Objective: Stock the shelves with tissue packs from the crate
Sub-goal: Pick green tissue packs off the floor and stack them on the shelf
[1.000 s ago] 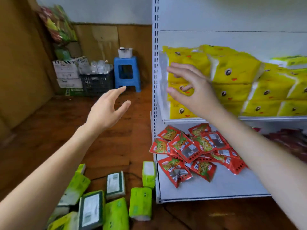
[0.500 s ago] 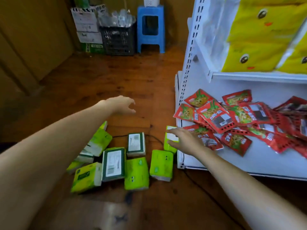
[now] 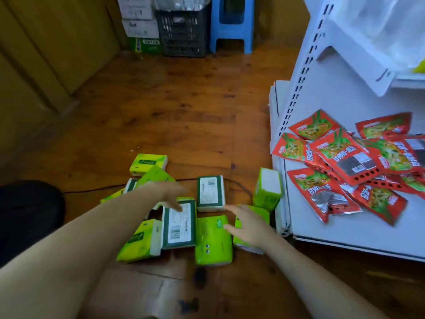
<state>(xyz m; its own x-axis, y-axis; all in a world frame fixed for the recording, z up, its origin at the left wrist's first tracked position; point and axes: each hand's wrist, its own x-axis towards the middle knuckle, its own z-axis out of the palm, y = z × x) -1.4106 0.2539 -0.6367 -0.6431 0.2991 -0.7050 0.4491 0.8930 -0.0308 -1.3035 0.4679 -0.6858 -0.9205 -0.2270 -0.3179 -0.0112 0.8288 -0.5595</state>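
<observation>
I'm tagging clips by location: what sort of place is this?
Probably a small shop or its stockroom: a white slotted shelf unit holds red snack packets, green tissue packs lie on the wooden floor, and cartons and a black crate stand against the wall.

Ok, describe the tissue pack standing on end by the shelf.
The tissue pack is a bright green, plastic-wrapped block standing on end on the wooden floor, white end face up. It sits close against the front corner of the white bottom shelf. Neither hand touches it; the right hand reaches just beside it.
</observation>
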